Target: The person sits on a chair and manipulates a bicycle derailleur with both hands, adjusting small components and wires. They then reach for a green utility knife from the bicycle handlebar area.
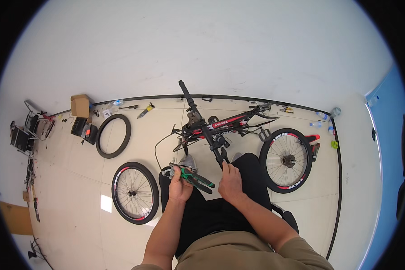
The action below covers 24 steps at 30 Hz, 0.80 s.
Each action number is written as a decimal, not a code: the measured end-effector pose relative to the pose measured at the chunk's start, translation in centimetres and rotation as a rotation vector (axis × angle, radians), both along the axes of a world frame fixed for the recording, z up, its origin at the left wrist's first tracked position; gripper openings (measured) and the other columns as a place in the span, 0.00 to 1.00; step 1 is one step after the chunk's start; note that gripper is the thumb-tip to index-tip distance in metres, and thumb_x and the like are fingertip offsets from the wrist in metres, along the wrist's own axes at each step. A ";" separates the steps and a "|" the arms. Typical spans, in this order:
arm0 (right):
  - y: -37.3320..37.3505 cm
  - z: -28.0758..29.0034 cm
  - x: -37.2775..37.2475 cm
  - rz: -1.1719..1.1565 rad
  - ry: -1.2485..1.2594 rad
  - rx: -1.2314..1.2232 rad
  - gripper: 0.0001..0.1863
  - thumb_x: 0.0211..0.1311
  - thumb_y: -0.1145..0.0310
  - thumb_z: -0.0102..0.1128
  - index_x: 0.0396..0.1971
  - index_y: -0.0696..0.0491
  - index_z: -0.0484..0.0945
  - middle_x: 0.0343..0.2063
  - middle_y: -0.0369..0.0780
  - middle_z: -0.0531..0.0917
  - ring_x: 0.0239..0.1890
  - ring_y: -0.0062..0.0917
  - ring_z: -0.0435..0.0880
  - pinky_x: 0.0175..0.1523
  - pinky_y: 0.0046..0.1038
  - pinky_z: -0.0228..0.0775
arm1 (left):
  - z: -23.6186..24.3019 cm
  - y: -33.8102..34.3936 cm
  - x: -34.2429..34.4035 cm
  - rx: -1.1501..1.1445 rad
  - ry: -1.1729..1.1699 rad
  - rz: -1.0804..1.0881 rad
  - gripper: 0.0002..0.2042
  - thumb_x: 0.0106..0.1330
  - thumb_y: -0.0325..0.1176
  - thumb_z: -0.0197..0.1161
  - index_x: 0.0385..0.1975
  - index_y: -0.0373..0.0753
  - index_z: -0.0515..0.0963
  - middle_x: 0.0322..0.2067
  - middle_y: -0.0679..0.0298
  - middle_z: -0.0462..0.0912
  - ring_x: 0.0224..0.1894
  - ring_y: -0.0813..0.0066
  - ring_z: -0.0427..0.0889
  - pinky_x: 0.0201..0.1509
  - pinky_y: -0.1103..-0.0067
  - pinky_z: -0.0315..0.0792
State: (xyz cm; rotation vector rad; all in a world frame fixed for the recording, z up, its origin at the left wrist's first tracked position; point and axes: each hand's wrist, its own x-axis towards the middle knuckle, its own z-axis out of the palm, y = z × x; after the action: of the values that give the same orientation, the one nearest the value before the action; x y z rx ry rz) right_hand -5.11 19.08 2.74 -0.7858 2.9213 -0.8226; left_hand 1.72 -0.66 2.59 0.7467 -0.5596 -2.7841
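Observation:
Between my knees stands a black and red bicycle frame point(227, 122) with no wheels fitted. Its black handlebar point(210, 136) runs from the far left toward me. My right hand point(231, 182) is closed round the near end of the handlebar, by the brake lever. In my left hand point(181, 185) is a pair of green-handled pliers point(195, 178), gripped near the jaws, with the handles pointing right. A thin black cable point(156, 153) loops from the frame down to the jaws. Whether the jaws are on the cable I cannot tell.
One wheel point(135, 192) lies at my left; another with a cassette point(285, 160) lies at my right. Beyond the left wheel are a loose tyre point(114, 136) and an open cardboard box point(80, 106). Plastic bottles point(319, 124) and a red and black saddle point(314, 138) lie far right.

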 end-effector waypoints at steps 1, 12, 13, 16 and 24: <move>-0.3 0.4 -0.8 0.026 -0.119 0.127 0.36 0.51 0.78 0.59 0.63 0.65 0.59 0.47 0.54 0.75 0.50 0.49 0.76 0.55 0.42 0.70 | 0.0 -0.2 0.1 0.001 0.003 0.003 0.16 0.71 0.51 0.55 0.38 0.43 0.76 0.35 0.64 0.82 0.40 0.67 0.81 0.48 0.68 0.74; -0.3 -1.0 -4.5 0.038 -0.498 -0.326 0.36 0.57 0.74 0.56 0.66 0.66 0.57 0.42 0.62 0.79 0.46 0.57 0.78 0.51 0.45 0.71 | 0.1 -0.6 1.5 0.055 0.029 0.014 0.15 0.70 0.49 0.57 0.36 0.42 0.76 0.34 0.62 0.82 0.41 0.67 0.80 0.52 0.70 0.73; -0.8 -0.3 -4.8 0.018 -0.499 -0.330 0.35 0.56 0.72 0.57 0.65 0.68 0.59 0.40 0.64 0.79 0.47 0.58 0.78 0.52 0.44 0.70 | 0.1 -0.6 1.3 0.046 0.015 0.015 0.16 0.70 0.49 0.58 0.36 0.42 0.76 0.34 0.62 0.82 0.40 0.66 0.80 0.51 0.70 0.74; -2.1 -0.7 -6.6 0.027 -0.431 -0.295 0.36 0.56 0.72 0.57 0.65 0.68 0.58 0.41 0.65 0.79 0.47 0.58 0.78 0.52 0.45 0.70 | 0.5 -0.4 1.5 0.006 -0.008 -0.013 0.16 0.70 0.49 0.58 0.35 0.41 0.76 0.33 0.61 0.82 0.39 0.66 0.80 0.50 0.70 0.74; -2.5 -1.8 -10.9 0.074 -0.324 -0.234 0.33 0.55 0.72 0.58 0.62 0.66 0.62 0.40 0.61 0.80 0.47 0.55 0.78 0.53 0.46 0.69 | 0.7 -0.8 2.7 -0.026 -0.025 -0.068 0.16 0.70 0.49 0.58 0.36 0.40 0.75 0.33 0.62 0.81 0.39 0.68 0.80 0.50 0.73 0.75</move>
State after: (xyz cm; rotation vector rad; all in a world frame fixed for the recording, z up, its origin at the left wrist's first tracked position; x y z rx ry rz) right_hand -16.01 16.56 0.99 -0.6899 2.5300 -1.1759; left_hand 4.43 -1.43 3.25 0.7727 -0.6363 -2.8268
